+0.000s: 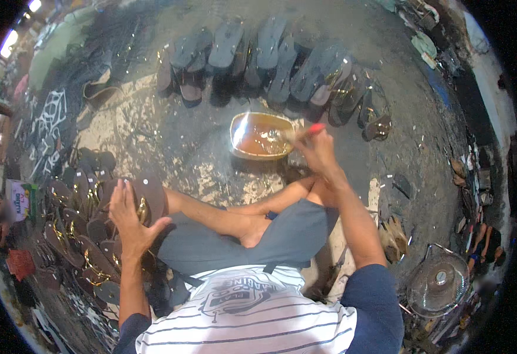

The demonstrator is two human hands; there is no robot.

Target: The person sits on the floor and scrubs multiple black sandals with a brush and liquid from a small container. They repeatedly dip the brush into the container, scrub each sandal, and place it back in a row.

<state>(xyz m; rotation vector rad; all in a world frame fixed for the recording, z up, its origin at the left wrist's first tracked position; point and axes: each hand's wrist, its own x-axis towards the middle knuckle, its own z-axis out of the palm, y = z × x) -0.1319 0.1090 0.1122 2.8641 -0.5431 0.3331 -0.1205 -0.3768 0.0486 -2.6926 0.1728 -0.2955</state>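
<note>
My right hand (317, 153) is closed around a brush (315, 128) with a red handle. Its bristle end reaches over the right rim of a pale yellow tub (261, 157), where a wet amber liquid (255, 141) shines. At the left, beside my knee, my left hand (130, 218) lies with fingers stretched and thumb spread. Against it is a brown sandal (150, 192) with a gold strap, partly covered by the hand. Under and around that hand spreads a heap of dark sandals (81, 236), many with gold straps.
An arc of dark sandals (267, 47) stands beyond the tub. A round wire-caged fan (438, 280) lies low on the right. Left of the heap is a small printed box (20, 200). White cut-out scraps (52, 118) litter the far left floor. My crossed legs (241, 221) lie between my arms.
</note>
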